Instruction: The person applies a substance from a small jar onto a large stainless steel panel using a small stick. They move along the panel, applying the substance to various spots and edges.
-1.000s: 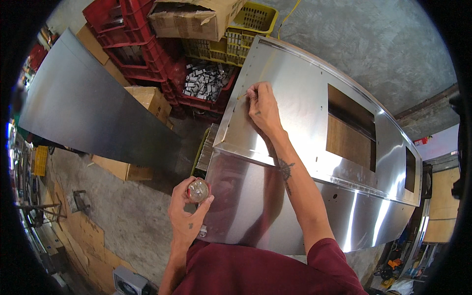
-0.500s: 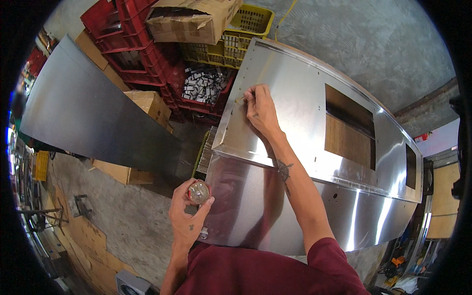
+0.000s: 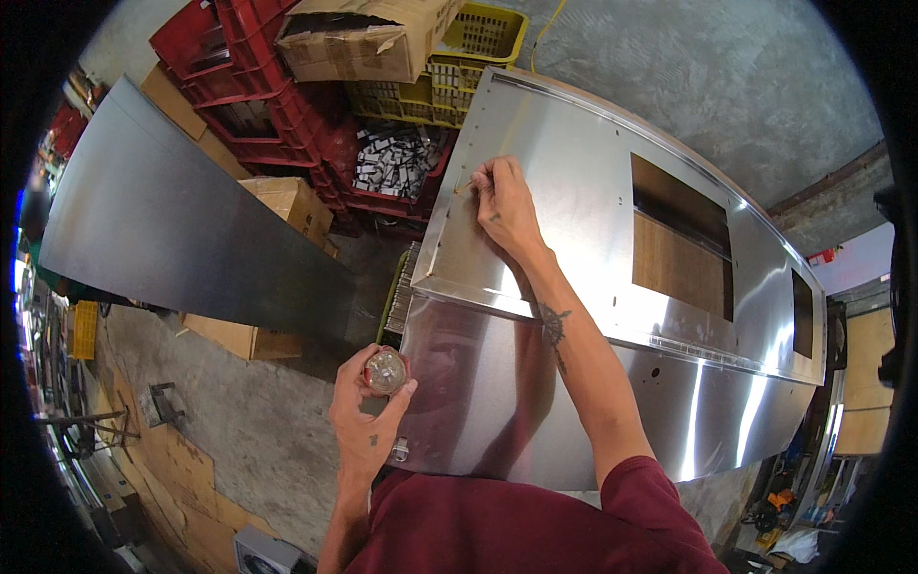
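My left hand (image 3: 366, 413) is closed around a small round clear container (image 3: 385, 370) with red on its side, held beside the near left corner of a large metal cabinet (image 3: 559, 182). What the container holds is hard to make out. On the cabinet's broad top face, my right hand (image 3: 507, 206) pinches a thin yellowish stick (image 3: 465, 187). Its tip points left at the row of small holes along that face's left edge. Whether the tip touches the metal I cannot tell.
Two rectangular openings pierce the cabinet's top face, the larger opening (image 3: 681, 239) nearer me. Beyond it on the left stand stacked red crates (image 3: 263, 115), a yellow crate (image 3: 449, 81) and a cardboard box (image 3: 349, 48). A curved grey metal sheet (image 3: 182, 210) leans at the left.
The whole view has shifted slightly. My right hand keeps its pinch on the stick near the same spot, and my left hand still holds the container.
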The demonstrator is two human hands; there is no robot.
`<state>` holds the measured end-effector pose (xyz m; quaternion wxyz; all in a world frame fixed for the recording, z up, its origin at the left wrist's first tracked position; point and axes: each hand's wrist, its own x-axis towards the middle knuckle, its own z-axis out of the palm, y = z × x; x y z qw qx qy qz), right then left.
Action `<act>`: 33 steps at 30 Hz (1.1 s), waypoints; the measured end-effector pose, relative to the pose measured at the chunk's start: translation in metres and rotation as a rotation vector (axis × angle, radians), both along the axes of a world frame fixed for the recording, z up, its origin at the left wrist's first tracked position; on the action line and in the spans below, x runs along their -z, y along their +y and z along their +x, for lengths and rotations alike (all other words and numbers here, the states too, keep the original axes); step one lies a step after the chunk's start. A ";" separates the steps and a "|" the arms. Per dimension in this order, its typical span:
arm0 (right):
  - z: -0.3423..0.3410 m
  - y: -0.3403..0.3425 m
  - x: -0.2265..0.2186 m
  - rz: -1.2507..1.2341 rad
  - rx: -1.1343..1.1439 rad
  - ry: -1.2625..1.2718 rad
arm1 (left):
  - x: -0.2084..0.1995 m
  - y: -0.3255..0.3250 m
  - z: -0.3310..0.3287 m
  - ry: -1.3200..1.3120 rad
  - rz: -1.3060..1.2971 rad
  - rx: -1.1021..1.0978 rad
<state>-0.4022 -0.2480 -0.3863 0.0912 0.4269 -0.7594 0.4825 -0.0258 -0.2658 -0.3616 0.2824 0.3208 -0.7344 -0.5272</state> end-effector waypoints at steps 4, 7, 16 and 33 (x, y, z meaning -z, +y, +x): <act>0.001 0.001 -0.003 0.007 -0.008 -0.031 | -0.002 0.000 0.000 -0.019 -0.010 0.002; 0.000 0.000 -0.001 -0.010 -0.020 -0.021 | -0.001 -0.001 0.000 -0.010 -0.002 0.007; -0.002 0.000 -0.001 -0.010 -0.024 -0.002 | -0.001 -0.002 0.003 -0.038 -0.023 0.022; 0.168 0.076 -0.094 -0.043 -0.290 -0.227 | -0.019 -0.012 -0.005 0.031 -0.018 0.015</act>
